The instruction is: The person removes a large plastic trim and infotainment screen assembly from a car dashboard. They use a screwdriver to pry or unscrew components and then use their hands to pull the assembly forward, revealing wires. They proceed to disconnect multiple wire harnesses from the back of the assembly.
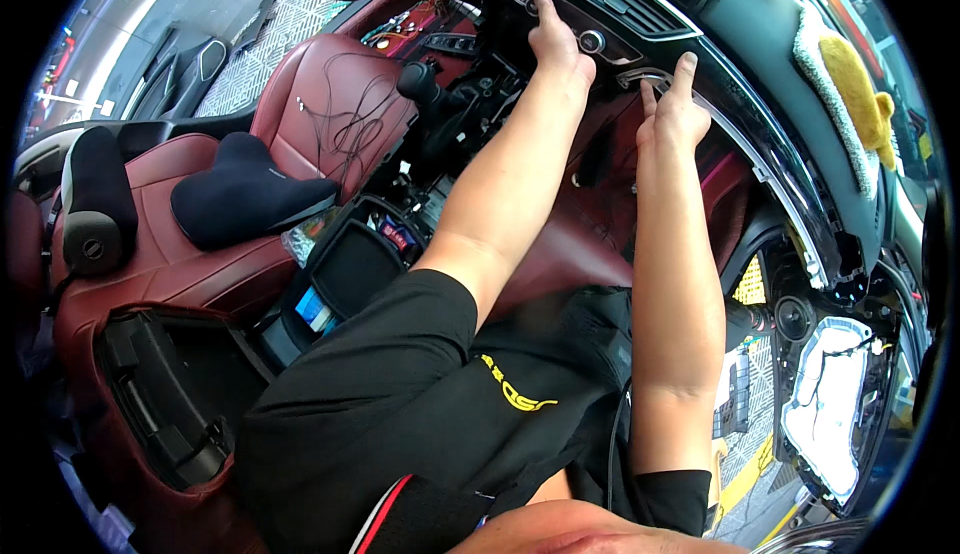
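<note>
Nearest the body, a black storage bin (360, 279) lies open in the console with small packets (392, 234) in it; to its left, a dark cushion (245, 189) rests on a red seat (140, 194). Farther forward, thin black cables (345, 119) trail loosely across that seat, and the gear lever (418, 82) stands amid exposed console parts. Beyond, the right hand (676, 119) is at the dashboard's lower edge, thumb stretched up, one finger extended by a silver trim piece (640, 76). The left hand (562, 52) reaches the control panel (618, 52), which sits low on the dashboard under the air vent (635, 4); its thumb is stretched up and its other fingers are hidden, so I cannot tell whether either hand grasps anything. Uneven force from the two hands could bend the panel, and a slipping thumb could scratch its face or turn a knob (592, 42)
</note>
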The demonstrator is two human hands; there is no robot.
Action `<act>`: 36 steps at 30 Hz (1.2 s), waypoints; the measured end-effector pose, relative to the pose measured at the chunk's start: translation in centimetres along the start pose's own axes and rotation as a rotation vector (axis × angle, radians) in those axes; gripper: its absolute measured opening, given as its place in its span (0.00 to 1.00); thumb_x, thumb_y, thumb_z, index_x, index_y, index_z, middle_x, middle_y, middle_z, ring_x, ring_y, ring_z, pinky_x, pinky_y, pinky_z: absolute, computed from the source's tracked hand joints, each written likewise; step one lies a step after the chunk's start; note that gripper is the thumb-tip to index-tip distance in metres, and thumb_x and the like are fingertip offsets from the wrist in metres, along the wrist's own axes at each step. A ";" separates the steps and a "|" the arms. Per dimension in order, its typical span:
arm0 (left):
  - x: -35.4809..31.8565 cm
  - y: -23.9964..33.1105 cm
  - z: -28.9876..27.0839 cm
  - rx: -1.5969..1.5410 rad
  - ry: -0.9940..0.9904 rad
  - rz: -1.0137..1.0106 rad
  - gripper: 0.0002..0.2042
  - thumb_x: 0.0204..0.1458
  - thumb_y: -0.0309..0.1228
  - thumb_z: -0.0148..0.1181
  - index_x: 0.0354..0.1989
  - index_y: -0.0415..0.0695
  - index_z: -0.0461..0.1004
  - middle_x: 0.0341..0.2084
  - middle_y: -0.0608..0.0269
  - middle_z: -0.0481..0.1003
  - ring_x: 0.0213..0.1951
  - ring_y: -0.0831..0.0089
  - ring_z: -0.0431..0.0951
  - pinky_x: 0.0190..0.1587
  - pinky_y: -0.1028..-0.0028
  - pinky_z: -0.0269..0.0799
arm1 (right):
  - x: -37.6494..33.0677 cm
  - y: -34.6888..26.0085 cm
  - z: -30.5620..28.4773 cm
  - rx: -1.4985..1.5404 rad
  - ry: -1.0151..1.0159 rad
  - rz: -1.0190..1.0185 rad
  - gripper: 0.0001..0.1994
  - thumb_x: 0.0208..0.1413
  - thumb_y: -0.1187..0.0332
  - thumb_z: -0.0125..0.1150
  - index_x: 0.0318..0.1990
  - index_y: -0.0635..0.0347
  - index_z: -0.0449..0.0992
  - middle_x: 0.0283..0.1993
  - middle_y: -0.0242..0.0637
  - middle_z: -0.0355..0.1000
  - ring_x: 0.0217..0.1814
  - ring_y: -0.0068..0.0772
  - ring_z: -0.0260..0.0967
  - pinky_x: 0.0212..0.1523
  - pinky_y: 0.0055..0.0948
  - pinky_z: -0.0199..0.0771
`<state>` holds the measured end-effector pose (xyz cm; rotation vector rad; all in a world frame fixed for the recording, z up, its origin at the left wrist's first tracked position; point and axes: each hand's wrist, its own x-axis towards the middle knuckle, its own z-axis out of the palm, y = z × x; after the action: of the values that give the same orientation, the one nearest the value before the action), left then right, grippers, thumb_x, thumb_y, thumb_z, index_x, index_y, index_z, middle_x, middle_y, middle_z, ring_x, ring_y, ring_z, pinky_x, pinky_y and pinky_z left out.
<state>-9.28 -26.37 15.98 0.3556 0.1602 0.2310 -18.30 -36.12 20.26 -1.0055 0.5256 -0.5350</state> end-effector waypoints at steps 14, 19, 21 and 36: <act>-2.5 2.8 -8.9 0.543 0.139 0.097 0.18 0.64 0.36 0.58 0.56 0.37 0.67 0.47 0.54 0.75 0.45 0.66 0.78 0.47 0.67 0.78 | 0.1 -0.3 0.2 -0.060 0.029 0.007 0.26 0.60 0.55 0.70 0.52 0.70 0.70 0.51 0.43 0.71 0.48 0.40 0.75 0.44 0.37 0.89; 0.3 2.7 -10.0 0.530 0.142 0.023 0.23 0.61 0.30 0.61 0.61 0.33 0.65 0.48 0.52 0.75 0.47 0.64 0.79 0.50 0.65 0.77 | 0.2 -0.1 0.4 -0.056 0.032 0.022 0.27 0.61 0.54 0.69 0.53 0.68 0.69 0.51 0.43 0.72 0.47 0.38 0.75 0.43 0.36 0.88; 1.9 1.8 -9.4 0.496 0.084 0.003 0.22 0.60 0.30 0.60 0.60 0.33 0.65 0.47 0.53 0.75 0.46 0.63 0.78 0.49 0.62 0.77 | 0.3 0.1 0.7 -0.058 0.041 0.011 0.26 0.61 0.54 0.69 0.54 0.67 0.69 0.52 0.43 0.72 0.47 0.37 0.75 0.44 0.36 0.88; 1.2 0.7 -10.7 0.495 0.102 -0.081 0.11 0.61 0.34 0.57 0.46 0.41 0.70 0.42 0.58 0.75 0.40 0.63 0.77 0.41 0.58 0.73 | 0.9 0.3 0.6 -0.067 0.068 0.000 0.30 0.58 0.52 0.72 0.56 0.68 0.68 0.52 0.46 0.72 0.49 0.44 0.76 0.48 0.44 0.87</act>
<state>-10.38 -21.96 6.25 0.8285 0.3332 0.1270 -17.17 -36.15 20.09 -1.0542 0.6074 -0.5565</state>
